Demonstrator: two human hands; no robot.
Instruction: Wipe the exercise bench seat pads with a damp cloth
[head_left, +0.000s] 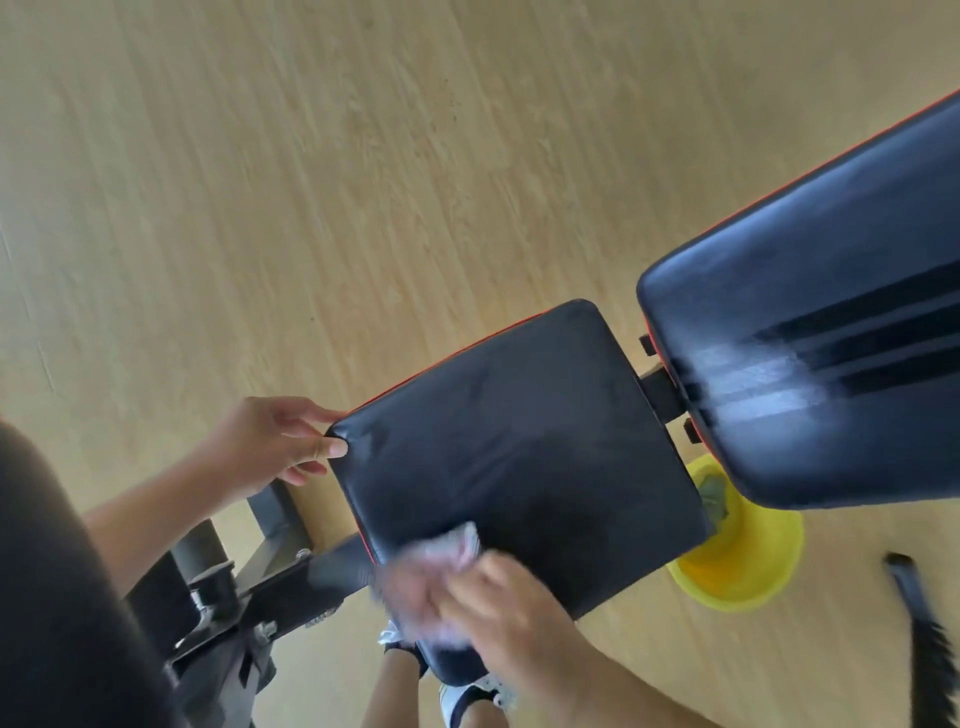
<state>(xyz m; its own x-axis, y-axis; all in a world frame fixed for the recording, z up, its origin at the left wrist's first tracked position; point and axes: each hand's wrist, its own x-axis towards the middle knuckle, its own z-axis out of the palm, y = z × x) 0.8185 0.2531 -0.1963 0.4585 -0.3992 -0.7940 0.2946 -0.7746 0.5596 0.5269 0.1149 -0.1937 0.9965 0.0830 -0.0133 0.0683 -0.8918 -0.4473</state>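
**Seat pad, near corner, under the cloth**

Item 1: seat pad (519, 447). Black, square, red-trimmed, centre of the frame. Faint streaks show across its top; whether they are damp or only sheen cannot be told.

Item 2: cloth (452, 545). Pale, bunched, blurred. It sits at the pad's lower edge, low centre of the frame, pressed to the surface.

Item 3: your right hand (493, 597). Closed around the cloth, fingers curled over it, also blurred. You appear to be working the near edge, probably because it is the nearest part to you.

Item 4: your left hand (275, 441). Left of centre, pinching the pad's left corner, thumb on top and fingers below. This likely steadies the pad against the push of the wipe.

Item 5: back pad (831, 312). Right of frame, tilted, separated from the seat pad by a gap. A whitish smear lies near its lower end, so it probably needs attention yet.

Item 6: yellow bowl (743, 561). On the wooden floor (260, 182), lower right, partly under the back pad, within reach.

Item 7: bench frame (260, 582). Dark metal, lower left.
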